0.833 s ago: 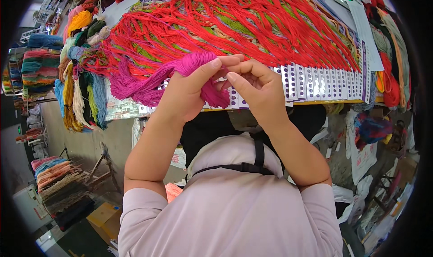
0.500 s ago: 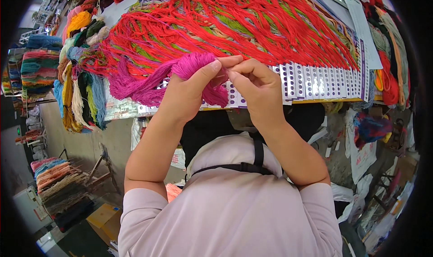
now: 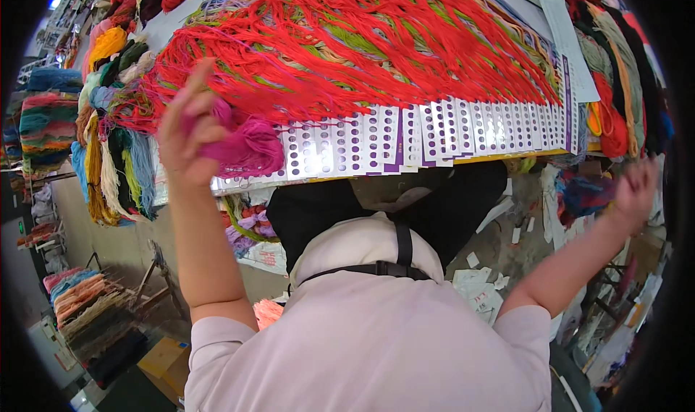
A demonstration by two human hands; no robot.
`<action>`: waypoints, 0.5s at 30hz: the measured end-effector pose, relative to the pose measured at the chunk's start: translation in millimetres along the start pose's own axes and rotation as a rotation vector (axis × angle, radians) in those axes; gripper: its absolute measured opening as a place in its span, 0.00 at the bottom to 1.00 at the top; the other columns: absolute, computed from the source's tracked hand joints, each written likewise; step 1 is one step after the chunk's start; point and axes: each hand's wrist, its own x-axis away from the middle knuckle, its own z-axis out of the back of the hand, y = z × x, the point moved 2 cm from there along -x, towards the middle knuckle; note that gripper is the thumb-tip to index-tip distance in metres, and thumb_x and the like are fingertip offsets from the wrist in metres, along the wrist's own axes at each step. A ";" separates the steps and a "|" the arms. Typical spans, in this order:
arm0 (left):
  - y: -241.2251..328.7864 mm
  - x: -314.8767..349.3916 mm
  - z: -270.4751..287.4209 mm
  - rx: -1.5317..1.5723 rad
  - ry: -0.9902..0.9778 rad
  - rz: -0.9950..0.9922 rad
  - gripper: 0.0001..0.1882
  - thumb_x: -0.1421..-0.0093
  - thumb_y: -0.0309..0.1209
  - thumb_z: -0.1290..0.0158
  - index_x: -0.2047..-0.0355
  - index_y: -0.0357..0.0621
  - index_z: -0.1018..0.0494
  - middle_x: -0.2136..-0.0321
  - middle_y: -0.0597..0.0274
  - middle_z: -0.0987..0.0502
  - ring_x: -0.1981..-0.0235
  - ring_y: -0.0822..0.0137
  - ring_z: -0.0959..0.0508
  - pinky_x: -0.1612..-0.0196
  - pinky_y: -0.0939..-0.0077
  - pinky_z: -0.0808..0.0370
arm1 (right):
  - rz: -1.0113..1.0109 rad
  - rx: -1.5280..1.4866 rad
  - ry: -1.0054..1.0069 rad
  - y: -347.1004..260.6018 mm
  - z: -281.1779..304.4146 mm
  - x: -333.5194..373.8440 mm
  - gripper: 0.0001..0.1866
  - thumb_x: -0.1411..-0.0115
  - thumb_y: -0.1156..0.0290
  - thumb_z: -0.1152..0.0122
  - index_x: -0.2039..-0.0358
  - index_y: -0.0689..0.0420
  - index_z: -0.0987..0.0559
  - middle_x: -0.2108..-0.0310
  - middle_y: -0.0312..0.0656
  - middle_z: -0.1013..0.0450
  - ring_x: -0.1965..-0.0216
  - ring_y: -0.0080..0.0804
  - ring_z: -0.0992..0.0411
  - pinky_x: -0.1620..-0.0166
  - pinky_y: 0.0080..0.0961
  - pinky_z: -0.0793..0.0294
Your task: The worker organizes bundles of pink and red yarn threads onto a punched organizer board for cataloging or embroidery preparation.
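A bundled magenta skein of thread (image 3: 250, 148) lies at the near left edge of the table, on white cards with rows of punched holes (image 3: 340, 144). Over its left end is my left hand (image 3: 192, 133), smeared by motion, with the index finger stretched up and the other fingers apart. Some magenta strands show behind those fingers. Far out to the right, past the table corner, my right hand (image 3: 635, 188) is raised with its fingers drawn together. Blur hides whatever thread may be in it.
Long red threads (image 3: 347, 43) cover the table, their ends running to the cards. Coloured skeins hang at the left (image 3: 116, 159) and right (image 3: 608, 86) table ends. A paper sheet (image 3: 568, 47) lies at the far right. Yarn racks (image 3: 90, 303) and a cardboard box (image 3: 166, 365) stand lower left.
My hands, together over the magenta skein before, are now wide apart. The left has moved left along with the skein, now lower on the cards; the right has swung far right.
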 end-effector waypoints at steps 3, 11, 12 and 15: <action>-65.0 -12.1 -15.9 -0.656 0.269 0.234 0.21 0.39 0.32 0.48 0.47 0.38 0.30 0.57 0.59 0.21 0.90 0.84 0.43 0.78 0.86 0.30 | 0.173 0.914 -0.404 161.7 -195.7 81.0 0.14 0.41 0.64 0.41 0.59 0.58 0.21 0.72 0.33 0.29 0.74 0.14 0.35 0.76 0.14 0.39; -139.3 -31.8 -16.4 -1.067 0.262 0.436 0.16 0.40 0.32 0.48 0.53 0.37 0.25 0.69 0.67 0.22 0.86 0.82 0.38 0.80 0.82 0.33 | -0.443 0.705 -0.835 322.8 -251.4 145.1 0.11 0.44 0.82 0.47 0.59 0.63 0.29 0.76 0.35 0.30 0.73 0.17 0.33 0.68 0.16 0.34; -141.6 -34.0 -18.3 -1.163 0.243 0.410 0.17 0.41 0.32 0.48 0.53 0.37 0.25 0.69 0.67 0.22 0.86 0.82 0.37 0.80 0.82 0.34 | -0.431 0.679 -0.843 323.6 -252.1 145.6 0.12 0.45 0.83 0.49 0.59 0.61 0.33 0.78 0.34 0.32 0.74 0.17 0.34 0.69 0.16 0.35; -146.9 -42.8 -21.7 -1.277 0.247 0.372 0.13 0.42 0.31 0.48 0.61 0.36 0.23 0.78 0.66 0.25 0.88 0.80 0.36 0.85 0.81 0.37 | -0.496 0.645 -0.839 324.0 -252.0 146.8 0.12 0.45 0.83 0.49 0.59 0.62 0.32 0.78 0.33 0.32 0.75 0.16 0.34 0.69 0.16 0.36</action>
